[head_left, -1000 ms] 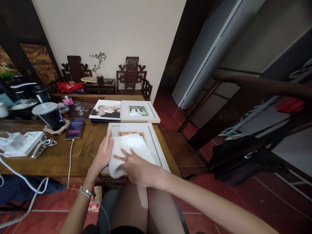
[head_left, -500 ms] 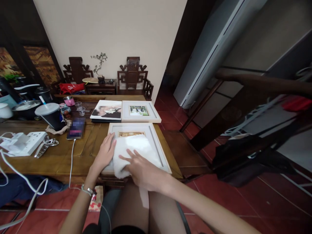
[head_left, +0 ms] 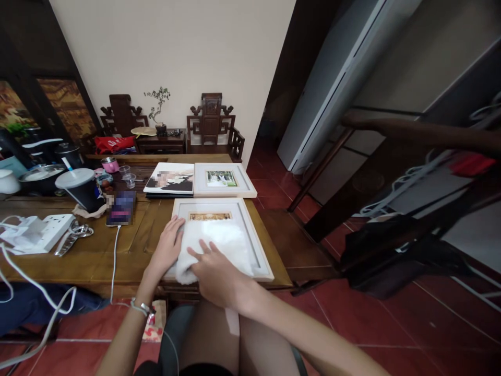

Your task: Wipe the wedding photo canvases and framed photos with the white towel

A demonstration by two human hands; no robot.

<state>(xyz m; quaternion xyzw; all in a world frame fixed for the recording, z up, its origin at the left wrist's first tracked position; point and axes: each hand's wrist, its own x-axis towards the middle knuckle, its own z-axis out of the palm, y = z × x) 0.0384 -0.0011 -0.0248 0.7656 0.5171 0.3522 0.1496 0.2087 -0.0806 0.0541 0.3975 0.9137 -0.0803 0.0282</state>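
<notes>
A pale wooden picture frame [head_left: 260, 245] lies flat at the table's near edge, with a small golden picture [head_left: 210, 215] inside its wide white border. Over its lower part is a fluffy white cloth [head_left: 227, 240], hiding some of the picture. My right hand [head_left: 219, 277] holds the cloth down against the frame, fingers spread across its top and the thumb side at its near left fold. Along the frame's left edge rests my left hand [head_left: 166, 245], open, its fingers stretched out and lying flat beside the cloth.
Behind lie a second frame [head_left: 246, 188] and a photo book [head_left: 160, 172]. To the left are a phone [head_left: 122, 208] on a white cable, a lidded cup [head_left: 84, 188], a metal clip-like tool [head_left: 70, 237] and a power strip [head_left: 55, 232]. A wooden chair [head_left: 336, 183] stands at right.
My right hand and the white cloth have slid slightly left across the frame. A little more of the golden picture shows. My left hand stays at the frame's left edge.
</notes>
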